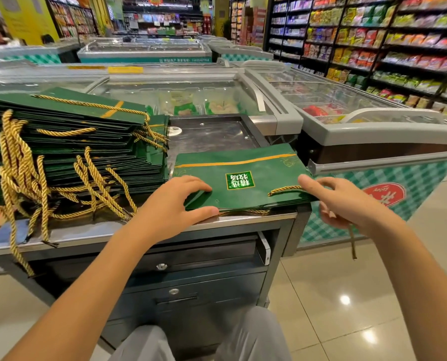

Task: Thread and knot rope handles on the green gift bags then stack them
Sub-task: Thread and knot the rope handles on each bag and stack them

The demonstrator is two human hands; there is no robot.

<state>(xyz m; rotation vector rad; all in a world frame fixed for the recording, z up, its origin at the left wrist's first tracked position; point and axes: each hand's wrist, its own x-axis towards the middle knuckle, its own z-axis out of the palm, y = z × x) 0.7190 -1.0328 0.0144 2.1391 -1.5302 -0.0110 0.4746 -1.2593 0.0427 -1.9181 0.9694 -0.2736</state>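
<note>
A flat green gift bag [246, 173] with a white label lies on top of a few others at the counter's front right. My left hand [175, 204] rests on its near left corner, thumb under the edge and fingers curled over the top. A gold rope [285, 189] pokes out of the bag near its right edge. My right hand [345, 199] grips that rope just off the bag's right side, and the rope's loose end [352, 243] hangs below the hand. A tall stack of finished green bags [68, 142] with gold rope handles sits at the left.
The bags rest on a metal counter [217, 136] with drawers below. Glass-topped chest freezers [347, 105] stand behind and to the right. Stocked shelves [399, 43] line the right aisle. Rope handles [21, 199] dangle over the counter's front left edge.
</note>
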